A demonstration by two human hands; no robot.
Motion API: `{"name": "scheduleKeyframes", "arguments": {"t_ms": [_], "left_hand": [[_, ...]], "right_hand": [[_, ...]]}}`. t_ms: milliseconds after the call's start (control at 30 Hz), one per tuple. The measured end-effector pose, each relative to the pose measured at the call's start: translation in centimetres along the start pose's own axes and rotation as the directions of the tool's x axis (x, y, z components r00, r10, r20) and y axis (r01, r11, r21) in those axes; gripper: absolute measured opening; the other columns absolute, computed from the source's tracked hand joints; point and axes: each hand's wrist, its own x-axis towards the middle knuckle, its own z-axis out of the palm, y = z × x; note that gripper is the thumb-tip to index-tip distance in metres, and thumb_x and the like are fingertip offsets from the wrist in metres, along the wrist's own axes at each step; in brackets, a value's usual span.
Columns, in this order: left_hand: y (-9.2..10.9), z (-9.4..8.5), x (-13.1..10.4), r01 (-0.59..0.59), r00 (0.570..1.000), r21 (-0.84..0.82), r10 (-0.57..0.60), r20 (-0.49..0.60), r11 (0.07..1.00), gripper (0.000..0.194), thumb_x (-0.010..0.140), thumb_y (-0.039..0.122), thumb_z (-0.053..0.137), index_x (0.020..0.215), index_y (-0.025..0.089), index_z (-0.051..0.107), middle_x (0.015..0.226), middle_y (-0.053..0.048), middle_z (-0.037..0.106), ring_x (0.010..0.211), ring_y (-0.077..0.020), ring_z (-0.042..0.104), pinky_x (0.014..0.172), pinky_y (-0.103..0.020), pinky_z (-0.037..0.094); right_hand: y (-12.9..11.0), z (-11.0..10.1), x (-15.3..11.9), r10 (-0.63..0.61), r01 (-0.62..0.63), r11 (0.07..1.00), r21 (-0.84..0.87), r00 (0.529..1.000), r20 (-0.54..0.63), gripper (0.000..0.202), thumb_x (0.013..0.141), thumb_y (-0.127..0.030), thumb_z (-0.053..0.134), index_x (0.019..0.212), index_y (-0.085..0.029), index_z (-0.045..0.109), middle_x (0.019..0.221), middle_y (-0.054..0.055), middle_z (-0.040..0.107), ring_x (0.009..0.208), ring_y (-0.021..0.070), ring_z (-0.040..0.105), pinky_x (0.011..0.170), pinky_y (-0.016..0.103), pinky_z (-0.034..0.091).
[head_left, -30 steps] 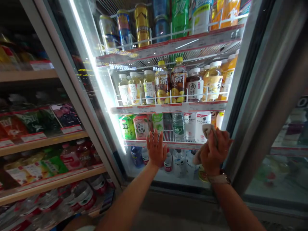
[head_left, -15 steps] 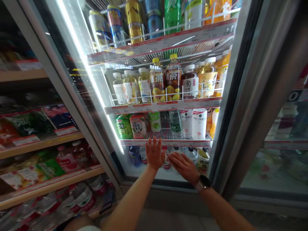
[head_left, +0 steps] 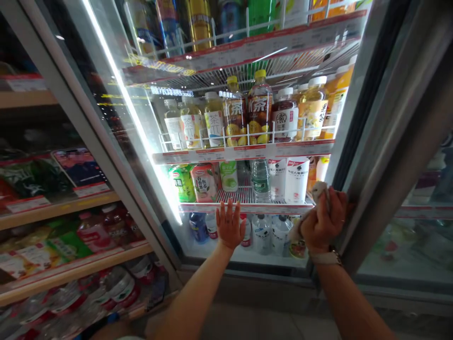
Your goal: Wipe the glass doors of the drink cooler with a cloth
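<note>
My left hand [head_left: 230, 227] is spread with its fingers apart and holds nothing, in front of the lower shelf edge [head_left: 247, 208] of a lit drinks cooler. A pale, crumpled cloth [head_left: 320, 190] is gripped in my right hand [head_left: 323, 222], beside the cooler's right frame. Part of the cloth hangs below the fingers. A watch band circles my right wrist. Behind my left hand stand bottles on the bottom level. A clear bottle with a green label [head_left: 261, 182] and white cartons [head_left: 296, 180] are on the shelf above.
Tea bottles [head_left: 260, 111] fill the middle shelf, with cans [head_left: 199, 23] higher up. Wooden shelves [head_left: 60, 212] with packaged drinks run along the left. A metal door frame [head_left: 375, 156] rises on the right, with more drinks behind glass beyond it.
My right hand has moved right and up from beside my left hand to the cooler's right frame, and the cloth now shows in it. My left hand stays nearly in place.
</note>
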Motion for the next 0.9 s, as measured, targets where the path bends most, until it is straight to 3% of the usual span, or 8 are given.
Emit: {"name": "scheduleKeyframes", "arguments": {"t_ms": [200,333,400,467,533,733,833,900], "left_hand": [[0.0,0.0,-0.2,0.012,1.000,-0.010,-0.012,0.005,1.000,0.063,0.095,0.031,0.044,0.153,0.016,0.024,0.158,-0.013,0.028,0.149,-0.0289,0.017,0.121,-0.047,0.018],[0.0,0.0,-0.4,0.016,1.000,-0.015,-0.015,0.026,1.000,0.064,0.094,0.031,0.045,0.153,0.016,0.025,0.157,-0.014,0.029,0.149,-0.0290,0.017,0.121,-0.047,0.017],[0.0,0.0,-0.3,0.009,1.000,-0.016,-0.008,0.026,1.000,0.064,0.094,0.030,0.045,0.153,0.015,0.024,0.157,-0.014,0.028,0.149,-0.0292,0.017,0.121,-0.047,0.018],[0.0,-0.1,-0.2,0.001,1.000,-0.013,-0.001,0.021,1.000,0.064,0.094,0.030,0.043,0.153,0.015,0.022,0.158,-0.014,0.027,0.149,-0.0294,0.016,0.121,-0.047,0.018],[0.0,-0.1,-0.1,0.005,1.000,-0.004,-0.005,0.011,1.000,0.063,0.095,0.030,0.042,0.153,0.015,0.022,0.158,-0.013,0.026,0.149,-0.0294,0.016,0.121,-0.048,0.018],[0.0,-0.1,-0.1,0.002,1.000,0.005,-0.002,0.001,1.000,0.063,0.095,0.031,0.041,0.153,0.015,0.023,0.158,-0.012,0.026,0.149,-0.0291,0.015,0.121,-0.046,0.018],[0.0,0.0,-0.4,0.015,1.000,0.004,-0.015,0.023,1.000,0.064,0.095,0.032,0.043,0.153,0.017,0.024,0.156,-0.013,0.031,0.148,-0.0289,0.019,0.121,-0.047,0.017],[-0.1,0.0,-0.6,0.023,0.999,-0.006,-0.023,0.037,1.000,0.063,0.094,0.033,0.044,0.153,0.017,0.025,0.156,-0.013,0.032,0.148,-0.0287,0.020,0.121,-0.048,0.017]], "right_hand": [[-1.7,-0.4,-4.7,-0.123,0.116,0.992,0.049,0.978,0.166,0.052,0.089,-0.010,0.051,0.140,-0.021,0.051,0.139,0.012,0.057,0.138,0.0290,0.043,0.117,0.055,0.028],[-3.7,-2.0,-10.1,-0.428,0.355,0.903,0.244,0.797,0.426,0.042,0.091,-0.007,0.047,0.124,-0.028,0.064,0.124,0.002,0.069,0.128,0.0156,0.053,0.119,0.037,0.026],[-4.4,-2.5,-11.5,-0.543,0.419,0.838,0.349,0.705,0.457,0.042,0.093,-0.006,0.043,0.119,-0.028,0.067,0.123,-0.001,0.070,0.127,0.0118,0.054,0.118,0.031,0.025],[-4.6,-2.5,-11.3,-0.590,0.443,0.805,0.394,0.670,0.452,0.042,0.093,-0.005,0.042,0.119,-0.028,0.067,0.124,-0.001,0.069,0.129,0.0111,0.052,0.118,0.030,0.025],[-4.3,-2.0,-9.3,-0.559,0.427,0.827,0.366,0.698,0.448,0.043,0.092,-0.005,0.044,0.121,-0.027,0.066,0.123,0.001,0.069,0.131,0.0126,0.050,0.119,0.032,0.024],[-2.6,0.6,-0.7,-0.111,0.104,0.994,0.045,0.978,0.176,0.045,0.092,-0.012,0.046,0.135,-0.023,0.057,0.134,0.009,0.061,0.139,0.0279,0.042,0.118,0.055,0.027],[-3.4,1.5,0.0,0.001,-0.003,1.000,0.015,0.995,0.096,0.048,0.093,-0.014,0.041,0.139,-0.021,0.054,0.138,0.012,0.058,0.139,0.0320,0.041,0.115,0.062,0.028],[-4.7,1.5,-1.5,-0.061,0.056,0.998,0.037,0.987,0.147,0.047,0.093,-0.013,0.043,0.137,-0.024,0.055,0.134,0.010,0.062,0.136,0.0291,0.046,0.117,0.058,0.028]]}}
